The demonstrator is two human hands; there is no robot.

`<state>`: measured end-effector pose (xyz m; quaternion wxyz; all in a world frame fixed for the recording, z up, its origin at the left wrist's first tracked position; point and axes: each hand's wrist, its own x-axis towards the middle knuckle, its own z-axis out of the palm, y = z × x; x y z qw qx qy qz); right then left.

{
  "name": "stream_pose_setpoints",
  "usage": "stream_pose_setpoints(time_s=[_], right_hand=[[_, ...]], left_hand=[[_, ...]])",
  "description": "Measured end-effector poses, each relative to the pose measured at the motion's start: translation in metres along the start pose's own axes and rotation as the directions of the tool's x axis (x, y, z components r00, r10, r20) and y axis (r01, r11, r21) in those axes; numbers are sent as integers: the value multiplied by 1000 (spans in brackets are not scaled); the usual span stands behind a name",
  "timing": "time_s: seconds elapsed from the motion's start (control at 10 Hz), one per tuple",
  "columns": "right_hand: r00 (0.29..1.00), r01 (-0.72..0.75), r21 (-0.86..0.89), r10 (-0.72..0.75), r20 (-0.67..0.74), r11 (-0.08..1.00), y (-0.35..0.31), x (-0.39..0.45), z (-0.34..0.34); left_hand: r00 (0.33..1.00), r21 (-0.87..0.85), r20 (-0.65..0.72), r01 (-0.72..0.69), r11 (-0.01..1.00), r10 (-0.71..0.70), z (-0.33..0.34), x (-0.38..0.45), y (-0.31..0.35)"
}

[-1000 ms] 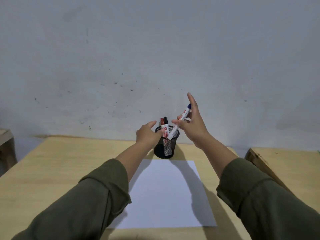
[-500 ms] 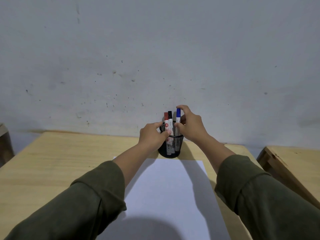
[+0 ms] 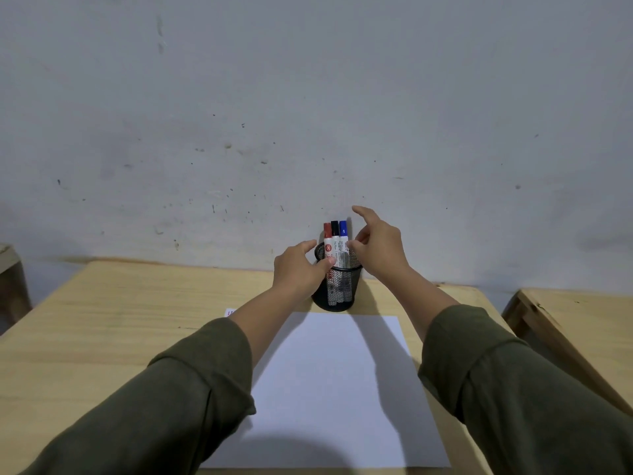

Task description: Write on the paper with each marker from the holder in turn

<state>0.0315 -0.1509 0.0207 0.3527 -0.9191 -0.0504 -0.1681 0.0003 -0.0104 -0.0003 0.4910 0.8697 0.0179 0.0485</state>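
L hand [image 3: 301, 269] grips mesh holder [image 3: 337, 289] w/ red, black, blue markers [image 3: 335, 245]; R hand [image 3: 378, 246] spread beside them, empty.

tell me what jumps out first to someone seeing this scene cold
A black mesh holder at the far edge of the wooden table holds three capped markers upright: red, black, blue. The left hand grips the holder's side, and the right hand hovers open beside the blue one. A blank white paper lies in front.
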Motion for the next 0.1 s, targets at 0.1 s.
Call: stream_pose_setpoints(time_s=[0.1], right_hand=[[998, -28, 109, 33, -48, 994, -3, -16, -12]], left_hand=[[996, -44, -85, -12, 999, 8, -6, -4, 3]])
